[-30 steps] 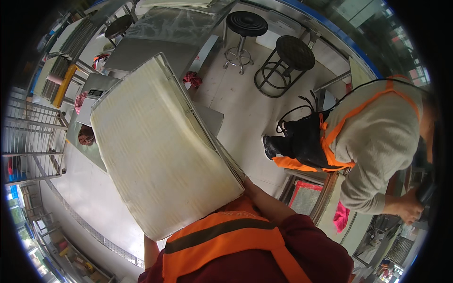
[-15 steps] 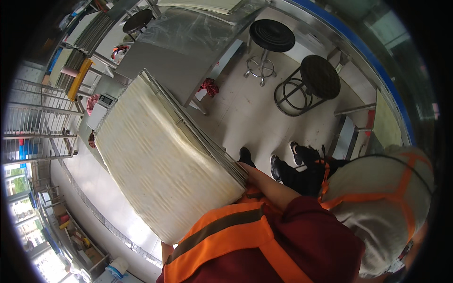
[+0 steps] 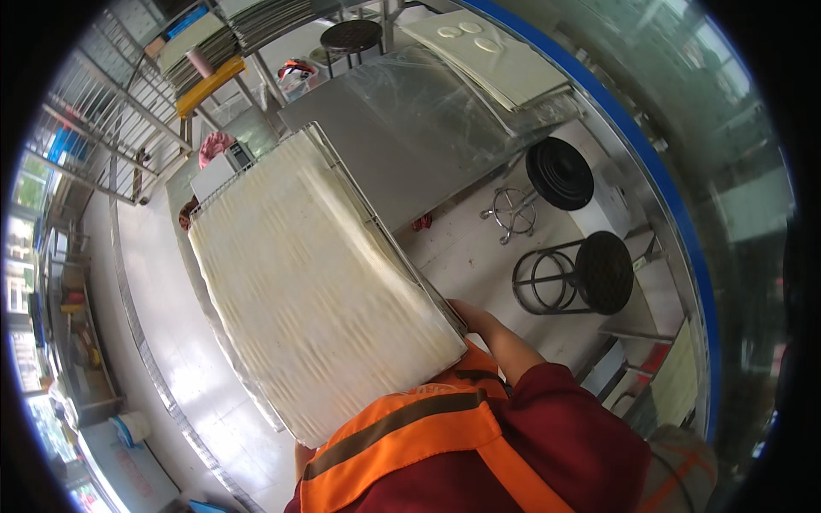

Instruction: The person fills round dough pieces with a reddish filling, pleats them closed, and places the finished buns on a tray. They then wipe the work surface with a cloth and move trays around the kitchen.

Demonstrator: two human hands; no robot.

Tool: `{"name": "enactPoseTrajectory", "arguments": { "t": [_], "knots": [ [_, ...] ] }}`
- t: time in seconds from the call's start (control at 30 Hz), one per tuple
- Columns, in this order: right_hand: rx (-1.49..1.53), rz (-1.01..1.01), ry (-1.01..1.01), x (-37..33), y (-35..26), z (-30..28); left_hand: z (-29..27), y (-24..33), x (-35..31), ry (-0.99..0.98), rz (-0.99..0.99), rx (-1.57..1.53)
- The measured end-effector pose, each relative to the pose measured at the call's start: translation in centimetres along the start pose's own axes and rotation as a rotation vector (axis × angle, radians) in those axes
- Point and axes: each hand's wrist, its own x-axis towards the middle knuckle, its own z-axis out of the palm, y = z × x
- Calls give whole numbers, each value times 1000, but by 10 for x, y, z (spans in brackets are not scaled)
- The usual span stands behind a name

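A large rectangular stack of wire racks, topped by a pale, rippled cloth [image 3: 316, 282], is held in front of my body and leans against my orange apron [image 3: 402, 427]. Metal rack wires [image 3: 368, 209] show along its right side. My right hand [image 3: 470, 318] is closed on the near right corner, its fingers partly hidden under the edge. Of my left hand [image 3: 303, 455], only a small part shows below the near left corner; its fingers are hidden beneath the stack.
Beyond the stack stands a steel table [image 3: 368, 137], with pale boards [image 3: 496, 60] at its far end. Two black stools [image 3: 560, 173] are on the right. A small scale-like device [image 3: 238, 156] sits past the far edge. Metal shelving [image 3: 111, 120] is at left; another person's back [image 3: 684, 466] shows at lower right.
My view has turned right and come nearer the steel table, with the stack still held in front of me. The other person at the right has mostly passed out of view.
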Motion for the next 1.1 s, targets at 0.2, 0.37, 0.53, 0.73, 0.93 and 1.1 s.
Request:
{"name": "enactPoseTrajectory", "arguments": {
  "t": [0.2,0.37,0.53,0.73,0.93,1.1],
  "knots": [
    [177,103,-52,18,-93,-6,60,-9,-8,29,17,-60],
    [69,203,-163,57,-106,-58,141,73,11,20,132,58],
    [50,271,-116,65,-121,-78,217,162,30,-13,225,206],
    [57,339,28,55,-142,-85,241,166,32,24,177,254],
    [-81,301,85,61,-163,-108,263,161,36,38,159,252],
    [-28,342,97,66,-170,-138,289,149,33,57,154,231]
  ]
}}
